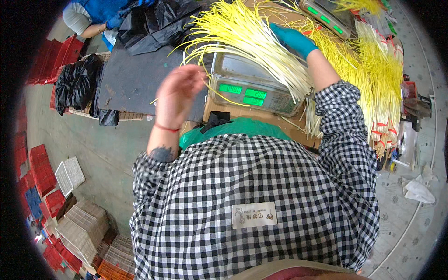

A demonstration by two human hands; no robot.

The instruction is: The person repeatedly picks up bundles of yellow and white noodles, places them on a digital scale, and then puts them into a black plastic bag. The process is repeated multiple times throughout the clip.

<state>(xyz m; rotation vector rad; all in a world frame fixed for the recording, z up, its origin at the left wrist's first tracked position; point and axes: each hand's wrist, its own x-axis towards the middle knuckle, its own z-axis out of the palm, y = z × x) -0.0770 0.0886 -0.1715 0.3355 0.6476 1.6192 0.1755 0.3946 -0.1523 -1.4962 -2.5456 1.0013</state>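
A thick bundle of yellow-and-white garlic chives lies across the metal pan of a digital scale, whose green displays are lit. My right hand, in a teal glove, rests against the far right side of the bundle; its fingertips are partly hidden, so its grip is unclear. Bare and blurred, my left hand hovers left of the scale near a few stray stalks, apart from the main bundle, with a red cord at its wrist. More loose chives are spread to the right of the scale.
Black plastic bags lie on the dark tabletop at the left. A co-worker's blue-gloved hand is beyond them. A second scale stands at the back right. Tied bundles lie at the right edge; crates stand on the floor at lower left.
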